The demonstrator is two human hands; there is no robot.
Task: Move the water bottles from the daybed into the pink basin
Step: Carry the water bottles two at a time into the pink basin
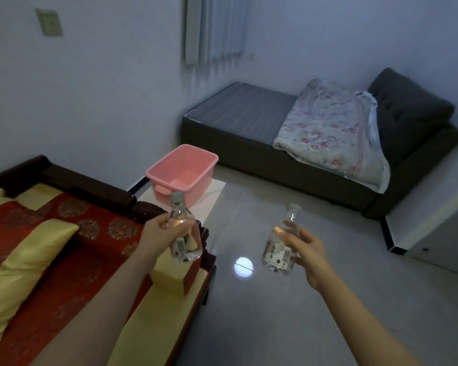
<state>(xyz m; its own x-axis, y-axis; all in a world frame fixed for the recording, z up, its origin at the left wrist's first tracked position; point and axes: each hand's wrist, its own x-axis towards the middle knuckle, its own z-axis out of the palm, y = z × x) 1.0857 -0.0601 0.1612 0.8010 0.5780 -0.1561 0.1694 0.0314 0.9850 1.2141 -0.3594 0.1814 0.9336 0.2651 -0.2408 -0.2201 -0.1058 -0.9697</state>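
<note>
My left hand point(159, 232) grips a clear water bottle point(184, 240) around its upper body, held upright over the daybed's end. My right hand point(306, 248) grips a second clear water bottle point(275, 256) with a white label, above the floor. The pink basin point(181, 161) stands empty on a low white table point(213, 199), just beyond the left bottle. The daybed point(50, 233) with its red patterned cover and dark wooden frame fills the lower left.
A yellow bolster point(24, 270) lies on the daybed, with a yellow cushion point(169, 278) at its end. A dark grey sofa point(302, 165) with a floral blanket point(336, 133) stands at the back right. Grey tiled floor point(288, 326) lies between them.
</note>
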